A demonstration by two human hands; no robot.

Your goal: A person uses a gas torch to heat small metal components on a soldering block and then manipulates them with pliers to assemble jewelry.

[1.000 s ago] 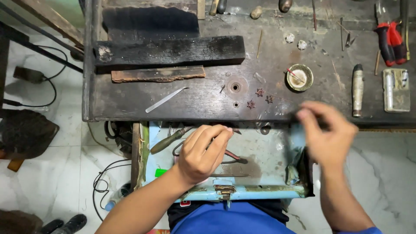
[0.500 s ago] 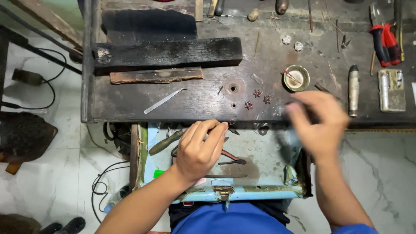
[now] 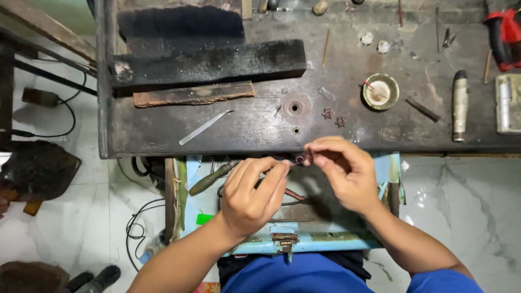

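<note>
Right hand (image 3: 347,173) pinching small ring (image 3: 299,159).

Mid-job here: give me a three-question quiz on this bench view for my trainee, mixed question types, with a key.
1. True or false: the left hand and right hand meet at a small ring-like piece over the open blue drawer.
2. Multiple choice: where do the two small flower-shaped pieces lie? A) in the drawer B) on the dark workbench, right of the round hole C) inside the round dish
3. Fill in: the flat, thin metal strip lies ____ of the hole in the bench.

Key: 1 true; 2 B; 3 left. How tightly the fingers hold the tiny piece is hard to tell.
</note>
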